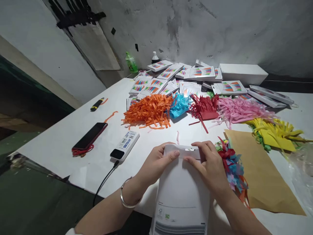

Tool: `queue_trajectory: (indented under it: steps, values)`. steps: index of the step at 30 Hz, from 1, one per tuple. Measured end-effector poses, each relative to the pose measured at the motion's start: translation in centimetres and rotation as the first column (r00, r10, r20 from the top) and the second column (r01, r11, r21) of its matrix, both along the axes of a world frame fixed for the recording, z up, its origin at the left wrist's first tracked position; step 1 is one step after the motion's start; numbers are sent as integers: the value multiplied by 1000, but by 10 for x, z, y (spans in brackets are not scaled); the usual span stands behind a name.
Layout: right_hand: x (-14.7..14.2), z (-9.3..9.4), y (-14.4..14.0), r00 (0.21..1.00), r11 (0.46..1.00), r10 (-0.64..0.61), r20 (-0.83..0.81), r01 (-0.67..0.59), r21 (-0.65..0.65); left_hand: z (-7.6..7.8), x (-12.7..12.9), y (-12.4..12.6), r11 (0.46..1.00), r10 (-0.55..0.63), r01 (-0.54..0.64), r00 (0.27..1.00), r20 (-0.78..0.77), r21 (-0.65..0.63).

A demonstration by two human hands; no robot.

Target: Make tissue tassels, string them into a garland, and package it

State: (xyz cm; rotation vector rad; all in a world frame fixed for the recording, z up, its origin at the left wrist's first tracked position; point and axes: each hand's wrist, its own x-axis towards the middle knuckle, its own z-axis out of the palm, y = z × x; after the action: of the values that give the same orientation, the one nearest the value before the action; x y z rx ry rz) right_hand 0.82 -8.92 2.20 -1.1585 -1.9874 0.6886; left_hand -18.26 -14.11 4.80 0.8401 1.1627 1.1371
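Note:
A white cardboard box (183,192) with a hang-hole flap stands close in front of me, its printed back side toward me. My left hand (161,161) grips the upper left edge of the box, thumb lying on the flap. On the other side my right hand (207,163) holds the upper right corner, thumb just under the hang hole and fingers behind. Next to my right forearm lies a multicoloured bundle of tissue-paper strips (232,166), partly over a brown paper sheet (266,176).
Fringed tissue bundles lie across the table: orange (149,111), blue (180,105), red (206,107), pink (244,109) and yellow (276,132). Behind them are piled several printed boxes (200,73). A phone (90,138), a cabled power bank (125,145) and a cutter (97,104) lie left.

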Motion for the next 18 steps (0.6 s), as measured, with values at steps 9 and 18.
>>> queue_trajectory:
  steps: [9,18]
  values:
    - [3,3,1,983,996,40,-180,-52,-66,-4,-1,-1,1000,13,-13,998,59,-8]
    - [23,-4,-15,864,963,44,-501,-170,-209,0,-35,4,961,255,-267,955,148,68]
